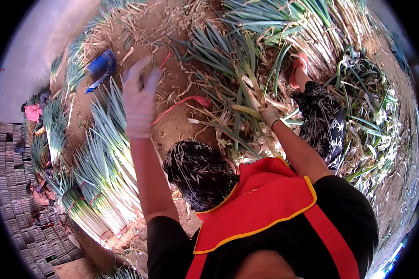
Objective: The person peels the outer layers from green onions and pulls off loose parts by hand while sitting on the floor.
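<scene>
My left hand (139, 100) wears a pale glove and is raised, somewhat blurred, with fingers spread and nothing in them. Below and beside it lie long green onions (114, 158) with white stems and green tops. My right hand (270, 115), bent low between my knees, is closed round the stem end of an untrimmed green onion (250, 88) with dry outer leaves. Loose leaves and peelings (237, 132) surround that hand and partly hide its fingers.
Untrimmed green onions (312, 42) are heaped at the far right. Peeled leaves (368, 125) pile up beside my right leg. A blue bucket-like container (101, 65) lies at the far left, and a red strip (186, 100) crosses the soil. Tied bundles (86, 209) rest at the left.
</scene>
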### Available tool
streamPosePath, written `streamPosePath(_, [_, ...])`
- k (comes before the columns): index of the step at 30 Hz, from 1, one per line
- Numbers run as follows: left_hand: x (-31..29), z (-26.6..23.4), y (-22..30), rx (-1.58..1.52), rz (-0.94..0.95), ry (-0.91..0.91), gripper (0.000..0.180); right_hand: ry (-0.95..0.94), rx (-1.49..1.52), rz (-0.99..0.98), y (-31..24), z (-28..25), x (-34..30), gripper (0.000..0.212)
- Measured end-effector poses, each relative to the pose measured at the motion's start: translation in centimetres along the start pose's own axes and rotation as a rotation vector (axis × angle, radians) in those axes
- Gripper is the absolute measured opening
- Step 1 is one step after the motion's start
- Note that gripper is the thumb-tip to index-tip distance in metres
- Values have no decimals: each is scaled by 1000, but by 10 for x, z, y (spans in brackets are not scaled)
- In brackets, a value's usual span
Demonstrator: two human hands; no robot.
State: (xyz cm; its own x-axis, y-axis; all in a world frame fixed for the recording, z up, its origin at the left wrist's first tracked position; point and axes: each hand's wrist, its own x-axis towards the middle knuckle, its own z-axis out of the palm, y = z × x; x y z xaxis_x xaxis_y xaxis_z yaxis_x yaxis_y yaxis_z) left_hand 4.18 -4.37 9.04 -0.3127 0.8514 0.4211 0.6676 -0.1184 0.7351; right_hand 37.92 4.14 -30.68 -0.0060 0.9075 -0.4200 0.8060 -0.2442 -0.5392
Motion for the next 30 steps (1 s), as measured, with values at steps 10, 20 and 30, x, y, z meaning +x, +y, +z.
streamPosePath(10, [16, 147, -63, -644, -706, -295, 71, 294, 542, -572, -114, -109, -139, 37])
streamPosePath(20, [19, 124, -29, -1381, -638, -299, 35, -45, 516, -538, -134, -113, -150, 37])
streamPosePath(30, [13, 134, -17, -1497, -469, -330, 35, -194, 987, -858, -277, -176, -100, 22])
